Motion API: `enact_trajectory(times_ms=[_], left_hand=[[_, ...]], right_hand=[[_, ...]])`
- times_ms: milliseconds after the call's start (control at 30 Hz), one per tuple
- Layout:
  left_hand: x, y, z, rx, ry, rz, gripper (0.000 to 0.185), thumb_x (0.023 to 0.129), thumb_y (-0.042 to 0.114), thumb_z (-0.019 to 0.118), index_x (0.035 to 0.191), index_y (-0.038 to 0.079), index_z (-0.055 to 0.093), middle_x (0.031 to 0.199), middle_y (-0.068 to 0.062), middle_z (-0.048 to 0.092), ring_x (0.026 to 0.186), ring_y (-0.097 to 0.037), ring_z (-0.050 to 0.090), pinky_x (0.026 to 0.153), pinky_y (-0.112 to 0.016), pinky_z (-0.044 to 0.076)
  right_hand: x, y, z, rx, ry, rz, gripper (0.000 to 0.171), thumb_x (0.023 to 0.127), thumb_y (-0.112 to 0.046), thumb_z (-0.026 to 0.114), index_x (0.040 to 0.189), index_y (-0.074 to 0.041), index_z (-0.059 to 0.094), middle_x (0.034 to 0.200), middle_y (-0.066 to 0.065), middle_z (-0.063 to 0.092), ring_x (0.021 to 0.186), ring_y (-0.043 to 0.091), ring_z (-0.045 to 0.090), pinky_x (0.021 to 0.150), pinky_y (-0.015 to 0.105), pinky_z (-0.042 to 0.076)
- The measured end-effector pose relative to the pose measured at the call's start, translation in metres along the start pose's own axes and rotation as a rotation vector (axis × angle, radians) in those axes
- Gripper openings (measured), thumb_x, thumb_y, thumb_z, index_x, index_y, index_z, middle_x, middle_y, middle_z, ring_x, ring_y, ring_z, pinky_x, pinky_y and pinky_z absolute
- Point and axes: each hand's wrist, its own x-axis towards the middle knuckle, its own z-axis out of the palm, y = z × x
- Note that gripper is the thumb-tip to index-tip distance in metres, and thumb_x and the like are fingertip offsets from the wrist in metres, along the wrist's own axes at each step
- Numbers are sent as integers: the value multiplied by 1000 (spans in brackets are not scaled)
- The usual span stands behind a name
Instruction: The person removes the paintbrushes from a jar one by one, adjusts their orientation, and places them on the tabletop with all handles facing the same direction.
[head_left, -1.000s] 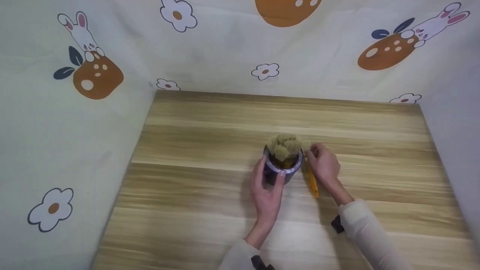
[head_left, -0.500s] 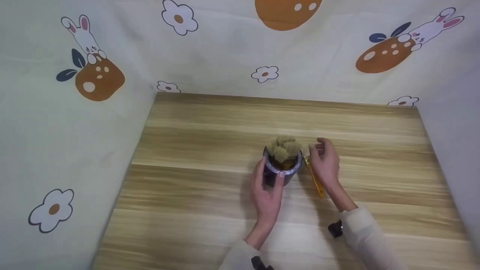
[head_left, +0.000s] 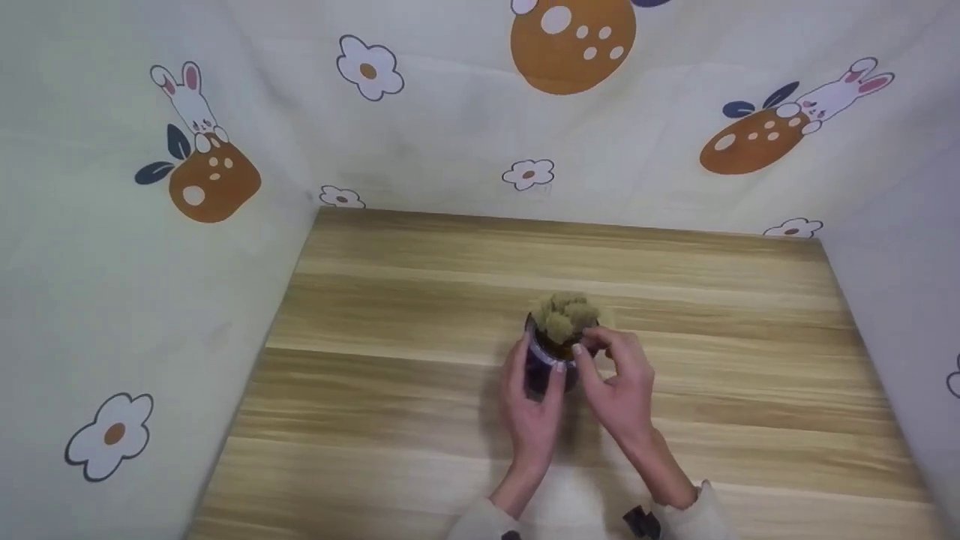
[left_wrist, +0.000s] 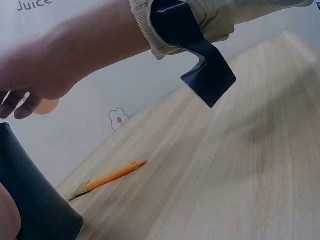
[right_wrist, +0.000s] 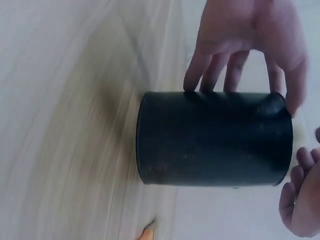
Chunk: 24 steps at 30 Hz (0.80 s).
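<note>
Since prev frame my R hand (head_left: pixel 619 386) left orange brush (left_wrist: pixel 107 177), now loosely curled at cup (head_left: pixel 551 356) rim, empty; L hand (head_left: pixel 532 401) grips cup wall, axis upright.

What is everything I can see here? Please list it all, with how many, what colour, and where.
Cup: one, dark, upright mid-table.
Brushes: a bunch, count unclear, tan bristle heads up, standing in the cup.
Loose brush: one, orange handle, lying on the table beside the cup.
Table: one, light wood grain.
Cloth: pale, printed with flowers and rabbits, behind and at both sides.
Left hand: grips the cup's side.
Right hand: fingers curled at the cup's rim; whether it holds anything cannot be told.
Sleeves: two, cream, at the wrists.
</note>
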Motion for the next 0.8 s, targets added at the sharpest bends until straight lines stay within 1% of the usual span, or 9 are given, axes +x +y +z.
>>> enact_trajectory(times_ms=[67,167,300,367,433,567,633,700,800], left_hand=[[-3,-5,-2,6,3,1,59,86,19,73,140,19,50,139,0,53,125,-20,51,105,-43,45],[-11,-10,-6,13,18,16,59,85,18,74,139,18,51,137,0,54,123,-20,53,103,-42,47],[-23,-14,-13,80,73,59,58,81,13,77,135,15,55,132,-3,59,118,-21,57,102,-28,46],[-26,-17,-14,128,104,80,58,79,11,79,133,13,58,130,-4,61,116,-21,58,101,-19,44],[-27,-18,-12,154,123,104,57,77,8,80,130,11,60,128,-6,62,115,-23,59,101,-14,41],[-18,-16,-5,139,124,154,57,76,7,81,129,8,60,127,-9,63,113,-25,60,100,-10,39],[-10,-6,-2,112,124,181,57,74,2,80,127,3,60,125,-13,63,112,-27,61,100,-11,40],[-2,-2,1,94,131,216,58,72,-1,81,126,0,60,124,-16,63,111,-28,61,99,-11,41],[10,2,6,62,140,261,59,71,-4,80,126,-3,59,123,-18,63,111,-28,61,100,-12,42]], right_hand=[[-7,6,6,-51,-11,0,25,78,-1,75,102,-5,69,90,3,68,83,17,59,70,22,46],[-20,7,12,-144,-54,25,27,79,-11,77,105,-10,69,91,-2,68,83,12,58,65,24,49],[-35,3,18,-265,-115,72,26,80,-23,78,102,-14,70,87,-6,68,78,9,55,57,26,51],[-39,1,21,-301,-123,95,24,79,-26,79,99,-16,70,87,-7,68,76,9,54,57,27,51],[-38,0,24,-331,-114,107,23,78,-27,80,97,-17,70,86,-8,69,76,8,54,57,28,52],[-25,-2,26,-360,-112,132,21,78,-28,81,94,-21,70,87,-12,68,77,5,54,58,27,52],[-16,-4,27,-367,-121,151,18,79,-29,80,92,-23,71,88,-13,67,77,4,54,59,26,51],[-6,-6,27,-362,-124,161,14,80,-29,79,91,-25,71,88,-13,67,78,4,54,60,26,51],[6,-6,29,-329,-91,141,10,82,-25,78,89,-24,71,88,-13,67,80,4,55,61,26,52]])
